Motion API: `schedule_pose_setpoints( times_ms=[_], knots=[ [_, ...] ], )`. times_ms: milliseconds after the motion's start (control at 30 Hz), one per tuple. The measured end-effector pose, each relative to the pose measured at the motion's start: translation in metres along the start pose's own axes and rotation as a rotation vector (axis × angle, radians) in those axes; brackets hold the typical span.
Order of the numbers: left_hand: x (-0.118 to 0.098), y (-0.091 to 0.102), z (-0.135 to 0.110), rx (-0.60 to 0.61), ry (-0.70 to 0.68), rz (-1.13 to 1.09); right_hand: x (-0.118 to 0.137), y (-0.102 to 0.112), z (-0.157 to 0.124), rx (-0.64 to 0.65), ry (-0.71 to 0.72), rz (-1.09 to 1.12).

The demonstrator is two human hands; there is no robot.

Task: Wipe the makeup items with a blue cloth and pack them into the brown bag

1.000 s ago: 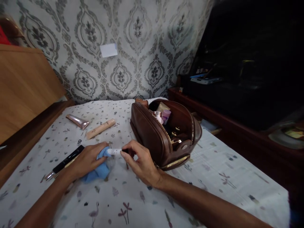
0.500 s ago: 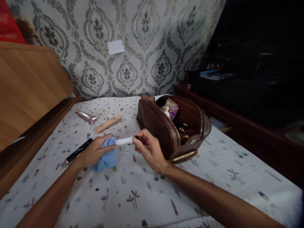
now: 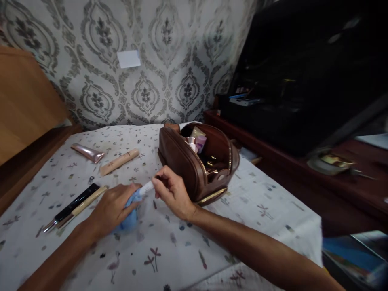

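My left hand (image 3: 112, 205) is closed on a light blue cloth (image 3: 130, 221), which wraps one end of a slim white tube (image 3: 146, 189). Between thumb and fingers, my right hand (image 3: 174, 195) pinches the tube's other end, which the fingertips cover. Both hands are above the patterned cloth cover, just left of an open brown toiletry bag (image 3: 182, 155). Inside the bag are several cosmetics, among them a purple-capped tube (image 3: 200, 142). Beside my left hand lie a black cosmetic tube (image 3: 75, 204) and a thin beige stick (image 3: 87, 201).
A beige tube (image 3: 119, 161) and a shiny pink tube (image 3: 87, 152) lie farther back on the white printed cover (image 3: 178, 258). Wooden furniture (image 3: 27, 105) stands at the left. On the right is a dark red wooden ledge (image 3: 273, 161) with a small dish (image 3: 329, 163).
The view has swung to the right, so everything sits further left. Less of the white tube shows between the cloth and my right fingers. The beige stick near my left hand is now more visible.
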State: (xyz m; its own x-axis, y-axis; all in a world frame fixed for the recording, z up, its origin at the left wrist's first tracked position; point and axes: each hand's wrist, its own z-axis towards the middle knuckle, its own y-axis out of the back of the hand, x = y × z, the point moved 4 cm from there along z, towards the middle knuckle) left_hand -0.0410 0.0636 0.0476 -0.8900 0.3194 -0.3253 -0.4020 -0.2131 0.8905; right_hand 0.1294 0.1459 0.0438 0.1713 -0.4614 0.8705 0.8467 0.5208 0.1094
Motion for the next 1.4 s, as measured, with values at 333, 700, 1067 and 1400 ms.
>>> schedule_pose_setpoints(
  times_ms=[333,700,1067,1400],
  knots=[
    [-0.009,0.001,0.0,-0.1,-0.094,-0.012,0.084,0.071,-0.016,-0.227,0.409,-0.265],
    [-0.125,-0.005,0.079,-0.194,-0.486,0.332,0.106,0.177,-0.032,-0.597,0.421,-0.434],
    [-0.12,-0.017,0.079,-0.214,-0.532,0.321,0.082,0.175,-0.008,-0.198,0.292,-0.666],
    [-0.123,-0.02,0.082,-0.265,-0.538,0.322,0.055,0.148,-0.003,0.163,0.305,-0.798]
  ],
)
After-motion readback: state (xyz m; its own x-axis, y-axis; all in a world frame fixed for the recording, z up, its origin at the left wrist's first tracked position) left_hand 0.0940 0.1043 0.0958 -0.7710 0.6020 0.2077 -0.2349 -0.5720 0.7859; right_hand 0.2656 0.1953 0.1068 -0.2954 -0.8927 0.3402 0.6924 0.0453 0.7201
